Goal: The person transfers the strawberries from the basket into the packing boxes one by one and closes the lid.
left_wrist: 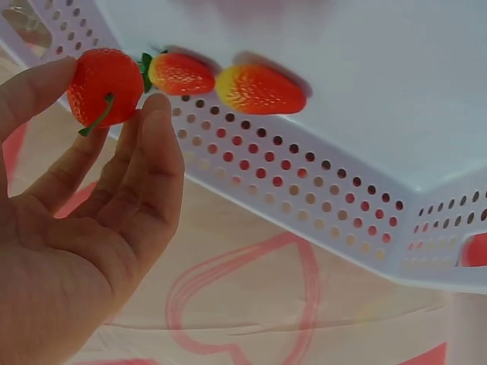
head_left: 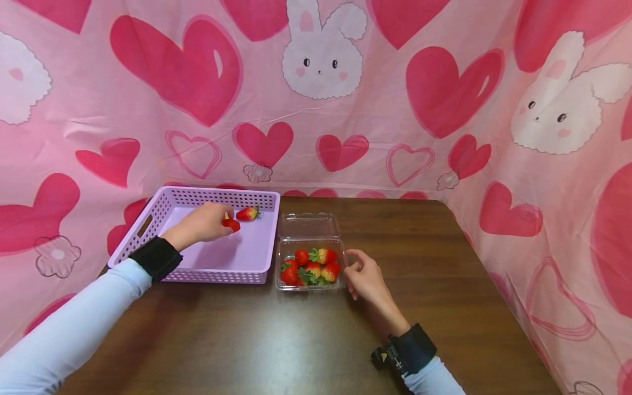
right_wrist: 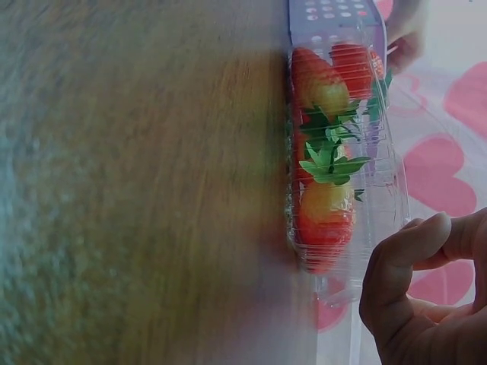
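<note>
head view: left hand inside the purple basket, fingers pinching a strawberry low over the basket floor; a second strawberry lies just beside it, near the far wall.
head, right side: right hand on the wooden table, loosely curled, holding nothing, just beside the right wall of the clear clamshell; whether it touches the plastic, cannot tell. Lid open toward the back, several berries inside.
left wrist view: left hand, thumb and fingers around a round strawberry, green stalk showing. Two strawberries lying in basket, close by the perforated wall.
right wrist view: right hand with curled fingers, nothing between them, near clamshell end wall. Frame blurred.
risk 1: light fingertip pinch, round berry likely rolls off when let go.
risk 2: held berry close to the lying ones, could knock them.
risk 3: clamshell light; a nudge from the right hand could slide or tip it.
</note>
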### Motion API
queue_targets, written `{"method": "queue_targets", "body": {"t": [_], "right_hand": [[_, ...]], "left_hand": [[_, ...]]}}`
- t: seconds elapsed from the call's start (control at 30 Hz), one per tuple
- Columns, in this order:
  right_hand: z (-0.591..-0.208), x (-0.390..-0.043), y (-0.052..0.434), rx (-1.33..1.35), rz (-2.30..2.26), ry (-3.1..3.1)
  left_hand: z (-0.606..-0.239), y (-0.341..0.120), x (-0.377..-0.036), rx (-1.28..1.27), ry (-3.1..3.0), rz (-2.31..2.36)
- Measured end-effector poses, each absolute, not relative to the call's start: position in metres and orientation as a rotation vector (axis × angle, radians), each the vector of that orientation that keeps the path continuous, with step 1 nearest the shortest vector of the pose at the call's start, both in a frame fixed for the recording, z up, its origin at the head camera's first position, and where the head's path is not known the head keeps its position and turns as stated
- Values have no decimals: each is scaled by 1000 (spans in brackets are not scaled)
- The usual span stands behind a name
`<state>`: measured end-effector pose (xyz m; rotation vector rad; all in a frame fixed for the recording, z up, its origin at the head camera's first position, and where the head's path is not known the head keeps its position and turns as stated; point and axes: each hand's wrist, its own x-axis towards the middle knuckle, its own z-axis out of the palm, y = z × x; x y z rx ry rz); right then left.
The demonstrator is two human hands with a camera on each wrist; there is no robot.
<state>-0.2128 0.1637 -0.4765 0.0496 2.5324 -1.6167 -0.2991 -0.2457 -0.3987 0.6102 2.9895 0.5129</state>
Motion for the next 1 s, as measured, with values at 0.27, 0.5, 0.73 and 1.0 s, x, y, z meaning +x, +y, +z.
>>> {"method": "queue_targets", "body": {"t": [0.27,0.5,0.73,1.0], "right_hand": [[-477,-214,163,63,-1604,2526],[-477,-214,163,69,-1615,2531],[-478,-213,162,57,-1619,2542],[-480,-212,163,8,-1648,2560]], "left_hand": [[-398,-238,-292,635,3001,552],[-395,-226,-289,699,3011,580],[-393,-211,-285,775,3011,636],[-391,-198,-286,857,3028,646]]}}
